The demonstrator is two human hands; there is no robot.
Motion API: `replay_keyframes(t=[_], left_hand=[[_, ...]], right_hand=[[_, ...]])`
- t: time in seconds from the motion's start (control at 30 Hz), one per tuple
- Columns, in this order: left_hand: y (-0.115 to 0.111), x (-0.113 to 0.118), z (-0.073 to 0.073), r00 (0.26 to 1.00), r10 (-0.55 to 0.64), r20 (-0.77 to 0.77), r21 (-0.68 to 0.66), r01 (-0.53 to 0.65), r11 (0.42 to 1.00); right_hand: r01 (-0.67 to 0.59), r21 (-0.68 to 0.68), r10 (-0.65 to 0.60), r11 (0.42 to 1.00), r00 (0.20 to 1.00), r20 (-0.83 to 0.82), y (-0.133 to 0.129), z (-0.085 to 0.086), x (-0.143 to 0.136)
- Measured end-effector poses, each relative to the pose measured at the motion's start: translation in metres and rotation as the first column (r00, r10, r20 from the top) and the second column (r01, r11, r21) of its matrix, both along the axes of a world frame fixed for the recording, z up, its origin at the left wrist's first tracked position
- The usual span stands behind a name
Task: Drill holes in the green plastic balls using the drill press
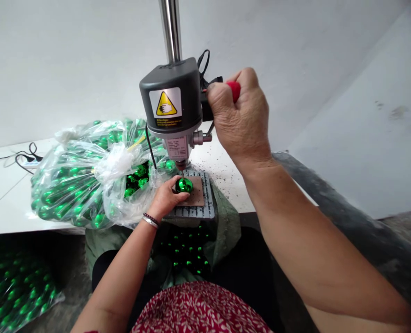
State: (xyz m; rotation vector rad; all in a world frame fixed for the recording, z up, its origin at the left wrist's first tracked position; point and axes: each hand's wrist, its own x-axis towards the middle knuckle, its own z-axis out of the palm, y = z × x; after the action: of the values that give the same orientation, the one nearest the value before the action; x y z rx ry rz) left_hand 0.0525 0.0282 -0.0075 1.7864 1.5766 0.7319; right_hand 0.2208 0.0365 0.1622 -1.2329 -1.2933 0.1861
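Between the thumb and fingers of my left hand is a shiny green ball, held on a brown board. That board lies on the slotted metal base of a small drill press. The drill's tip comes down right over the ball; whether it touches or enters it I cannot make out. Up at the right side of the machine, my right hand is closed round a lever handle with a red end.
A clear plastic bag full of green balls lies left of the drill press on the white table. Another bag of green balls is on the floor at lower left. More balls show below the base. Dark shavings litter the tabletop.
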Motion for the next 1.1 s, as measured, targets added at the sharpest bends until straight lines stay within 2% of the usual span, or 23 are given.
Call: replay_keyframes(t=[0.3, 0.47, 0.63, 0.97, 1.1], left_hand=[[-0.003, 0.002, -0.008, 0.997, 0.016, 0.073, 0.022, -0.017, 1.0], [-0.002, 0.001, -0.012, 0.996, 0.014, 0.083, 0.036, -0.017, 0.999], [-0.001, 0.0, -0.017, 0.996, -0.023, 0.086, 0.069, 0.017, 0.997], [-0.001, -0.002, -0.023, 0.997, -0.031, 0.068, 0.099, 0.024, 0.995], [0.0, -0.003, -0.027, 0.996, -0.043, 0.078, 0.102, 0.035, 0.994]], right_hand=[[-0.047, 0.127, 0.048, 0.991, 0.999, -0.005, -0.008, -0.013, 0.002], [0.025, 0.146, -0.045, 0.989, 0.989, 0.139, -0.023, -0.026, 0.006], [0.032, 0.155, -0.077, 0.987, 0.953, 0.292, -0.038, -0.038, 0.01], [0.098, 0.26, -0.179, 0.961, 0.934, 0.31, -0.041, -0.064, 0.006], [0.108, 0.341, -0.221, 0.934, 0.924, 0.312, -0.042, -0.076, 0.004]])
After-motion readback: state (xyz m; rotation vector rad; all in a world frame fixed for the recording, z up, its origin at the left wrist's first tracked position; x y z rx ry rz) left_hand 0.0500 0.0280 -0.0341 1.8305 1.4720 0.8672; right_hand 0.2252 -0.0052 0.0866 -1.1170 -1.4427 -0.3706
